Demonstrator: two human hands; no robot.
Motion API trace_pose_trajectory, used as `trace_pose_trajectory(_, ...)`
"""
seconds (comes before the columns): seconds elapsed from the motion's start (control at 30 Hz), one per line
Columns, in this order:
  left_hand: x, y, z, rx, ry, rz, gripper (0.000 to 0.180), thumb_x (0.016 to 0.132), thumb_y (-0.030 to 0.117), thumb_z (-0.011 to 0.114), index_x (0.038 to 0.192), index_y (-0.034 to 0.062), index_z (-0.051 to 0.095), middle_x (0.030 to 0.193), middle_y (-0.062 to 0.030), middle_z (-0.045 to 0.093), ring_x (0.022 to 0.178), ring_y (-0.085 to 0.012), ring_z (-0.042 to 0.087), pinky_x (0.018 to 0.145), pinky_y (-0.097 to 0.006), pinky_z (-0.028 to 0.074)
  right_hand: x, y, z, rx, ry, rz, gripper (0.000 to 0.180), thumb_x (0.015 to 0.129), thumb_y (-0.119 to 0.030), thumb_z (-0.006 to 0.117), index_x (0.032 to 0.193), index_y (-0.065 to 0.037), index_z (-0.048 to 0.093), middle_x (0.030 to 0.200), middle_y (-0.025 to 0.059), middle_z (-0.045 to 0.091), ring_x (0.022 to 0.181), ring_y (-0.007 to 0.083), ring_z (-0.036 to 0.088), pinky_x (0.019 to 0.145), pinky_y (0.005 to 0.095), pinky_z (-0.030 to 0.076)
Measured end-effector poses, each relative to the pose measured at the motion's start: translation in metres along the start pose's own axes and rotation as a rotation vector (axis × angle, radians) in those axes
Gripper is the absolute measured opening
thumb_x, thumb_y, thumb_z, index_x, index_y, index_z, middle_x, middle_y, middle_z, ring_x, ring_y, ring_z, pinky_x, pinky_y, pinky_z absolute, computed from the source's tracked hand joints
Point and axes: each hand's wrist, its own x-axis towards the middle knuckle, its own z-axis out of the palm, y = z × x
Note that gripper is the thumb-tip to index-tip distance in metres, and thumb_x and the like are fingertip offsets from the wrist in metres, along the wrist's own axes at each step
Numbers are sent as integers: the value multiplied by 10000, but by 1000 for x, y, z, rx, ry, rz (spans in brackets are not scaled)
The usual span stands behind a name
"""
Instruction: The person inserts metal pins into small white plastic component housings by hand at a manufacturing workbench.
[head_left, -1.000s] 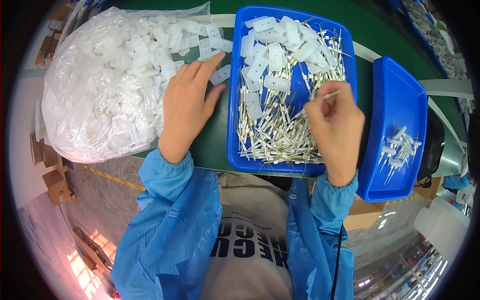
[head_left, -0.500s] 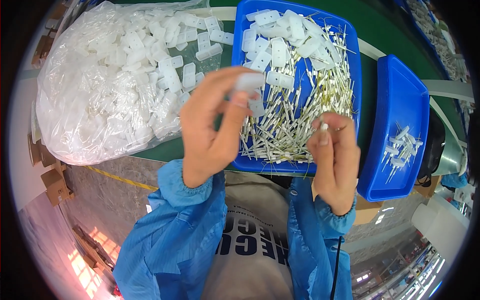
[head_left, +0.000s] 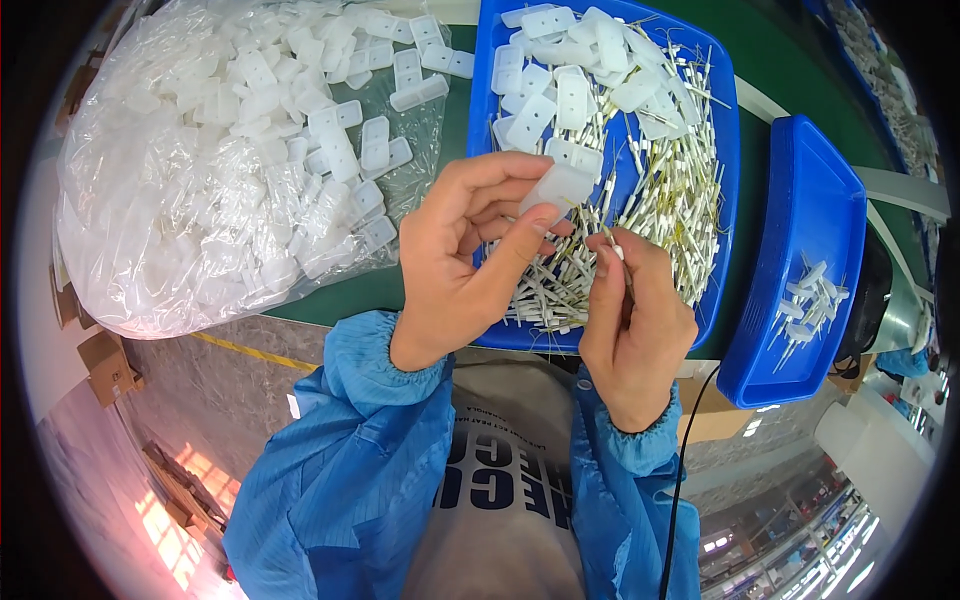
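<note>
In blue sleeves (head_left: 360, 450), we work with both hands raised just above the near edge of the big blue tray (head_left: 720, 190): our left hand (head_left: 465, 255) pinches a white plastic housing (head_left: 556, 187) between thumb and fingertips, while our right hand (head_left: 635, 320) is closed around a thin white-tipped pin (head_left: 617, 252), its tip pointing up toward the housing, the two close together. A second ago both hands were down picking parts, the left at the bag's mouth and the right in the tray; since then they have drawn in over the tray's front rim. Beyond them the tray holds a heap of wire pins (head_left: 660, 200) and more white housings. To the right a smaller blue tray (head_left: 810, 200) carries a few finished pieces (head_left: 810, 300). To the left a clear bag of housings (head_left: 220, 150) slumps on the green desk (head_left: 455, 130). Below the desk's edge lie a grey floor and cardboard boxes (head_left: 105, 365).
</note>
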Motion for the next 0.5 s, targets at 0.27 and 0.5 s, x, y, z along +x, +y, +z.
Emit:
trace_pose_trajectory(0.27,3,-6,0,-24,21,133,254,879,-97,636,1128,-61,596,1184,-209,625,991,-227,685,782,-285,618,-3,-7,1,3,-175,-21,186,899,-48,666,1074,-27,609,769,121,688,543,239,660,483,327,496)
trace_pose_trajectory(0.5,2,-1,-6,8,-8,120,239,815,-149,660,1033,-52,643,1227,-206,577,1070,-225,644,785,-269,631,-1,-4,-6,81,-117,22,171,912,-5,614,1082,-12,605,836,128,720,609,232,699,518,299,519)
